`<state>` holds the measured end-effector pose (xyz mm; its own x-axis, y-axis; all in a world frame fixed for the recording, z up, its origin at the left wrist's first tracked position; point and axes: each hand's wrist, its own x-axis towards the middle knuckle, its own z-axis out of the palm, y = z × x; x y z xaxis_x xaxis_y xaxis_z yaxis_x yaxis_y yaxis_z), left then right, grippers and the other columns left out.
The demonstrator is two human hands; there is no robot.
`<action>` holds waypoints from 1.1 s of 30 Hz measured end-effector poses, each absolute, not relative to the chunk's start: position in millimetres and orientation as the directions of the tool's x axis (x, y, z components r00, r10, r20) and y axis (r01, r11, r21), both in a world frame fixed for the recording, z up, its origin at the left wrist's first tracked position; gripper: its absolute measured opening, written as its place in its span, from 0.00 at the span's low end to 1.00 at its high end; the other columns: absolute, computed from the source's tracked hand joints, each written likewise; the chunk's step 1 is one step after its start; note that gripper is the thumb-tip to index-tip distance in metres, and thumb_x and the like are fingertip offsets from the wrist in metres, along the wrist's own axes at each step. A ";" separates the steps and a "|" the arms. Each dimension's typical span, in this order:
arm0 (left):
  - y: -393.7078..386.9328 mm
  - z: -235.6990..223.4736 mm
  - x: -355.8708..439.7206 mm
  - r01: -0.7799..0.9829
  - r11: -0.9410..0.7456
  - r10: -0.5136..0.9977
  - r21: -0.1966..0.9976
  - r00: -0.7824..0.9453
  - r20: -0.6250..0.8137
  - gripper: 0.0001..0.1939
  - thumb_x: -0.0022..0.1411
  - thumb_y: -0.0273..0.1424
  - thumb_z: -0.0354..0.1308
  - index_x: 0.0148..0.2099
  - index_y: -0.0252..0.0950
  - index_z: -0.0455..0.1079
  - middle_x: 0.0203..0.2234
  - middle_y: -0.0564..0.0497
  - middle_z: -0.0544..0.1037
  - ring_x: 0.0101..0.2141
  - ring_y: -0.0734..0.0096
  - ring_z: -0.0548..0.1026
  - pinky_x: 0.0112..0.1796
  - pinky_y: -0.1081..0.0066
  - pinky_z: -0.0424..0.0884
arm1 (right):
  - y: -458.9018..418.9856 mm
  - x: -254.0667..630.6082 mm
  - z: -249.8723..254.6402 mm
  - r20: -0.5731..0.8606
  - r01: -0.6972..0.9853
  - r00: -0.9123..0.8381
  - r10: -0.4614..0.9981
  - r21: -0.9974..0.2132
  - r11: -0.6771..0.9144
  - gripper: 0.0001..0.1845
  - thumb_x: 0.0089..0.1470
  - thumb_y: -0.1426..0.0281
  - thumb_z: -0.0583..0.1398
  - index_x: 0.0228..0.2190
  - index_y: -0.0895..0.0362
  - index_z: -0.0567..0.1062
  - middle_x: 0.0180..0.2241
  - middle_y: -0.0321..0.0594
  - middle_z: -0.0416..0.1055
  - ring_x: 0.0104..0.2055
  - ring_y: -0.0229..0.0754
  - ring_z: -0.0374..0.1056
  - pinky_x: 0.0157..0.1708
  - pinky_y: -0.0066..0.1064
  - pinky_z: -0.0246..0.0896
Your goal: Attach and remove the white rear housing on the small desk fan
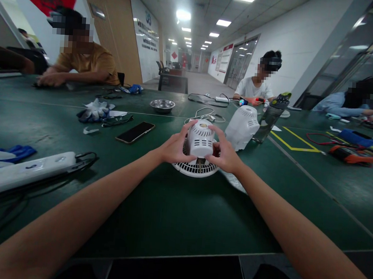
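Observation:
Between my two hands is a white plastic fan motor housing [201, 140] with vent slots, standing over a round white fan grille [197, 170] on the green table. My left hand [177, 146] grips the housing from the left, thumb low and fingers near its top. From the right, my right hand [226, 153] holds it in the same way. A dark gap shows at the housing's lower front edge. Just to the right stands another white plastic fan part [242, 128]. A white cable [203, 114] lies behind the housing.
Left of my hands lie a phone [135, 132], gloves [95, 110] and a white power strip [33, 170]. A metal bowl [162, 106] sits farther back. A bottle [270, 119] stands at right, with an orange multimeter [351, 154] beyond. Several people sit around the table.

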<state>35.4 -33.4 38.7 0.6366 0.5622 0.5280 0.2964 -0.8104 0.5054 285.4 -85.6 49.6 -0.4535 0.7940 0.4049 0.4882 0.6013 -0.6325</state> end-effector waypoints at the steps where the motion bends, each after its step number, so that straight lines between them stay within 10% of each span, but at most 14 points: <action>1: -33.5 38.6 35.6 0.298 -0.812 0.560 0.502 0.637 0.530 0.63 0.49 0.45 0.70 0.74 0.47 0.32 0.65 0.36 0.61 0.57 0.37 0.72 0.56 0.44 0.69 | -85.8 285.0 49.5 0.409 0.494 -0.450 0.794 -0.627 0.603 0.52 0.50 0.59 0.65 0.68 0.46 0.46 0.28 0.33 0.73 0.25 0.45 0.69 0.32 0.47 0.74; 33: -25.9 21.7 38.1 0.301 -0.843 0.529 0.446 0.620 0.580 0.72 0.47 0.50 0.73 0.76 0.43 0.25 0.68 0.28 0.57 0.58 0.29 0.70 0.55 0.35 0.66 | -84.5 279.1 45.8 0.496 0.555 -0.389 0.776 -0.547 0.627 0.50 0.54 0.54 0.67 0.67 0.49 0.47 0.45 0.47 0.75 0.31 0.46 0.74 0.32 0.43 0.73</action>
<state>38.1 -25.9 21.7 0.6197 0.5286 0.5801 0.3013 -0.8427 0.4461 279.1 -84.5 45.8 -0.3889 0.7765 0.4958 0.5548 0.6270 -0.5469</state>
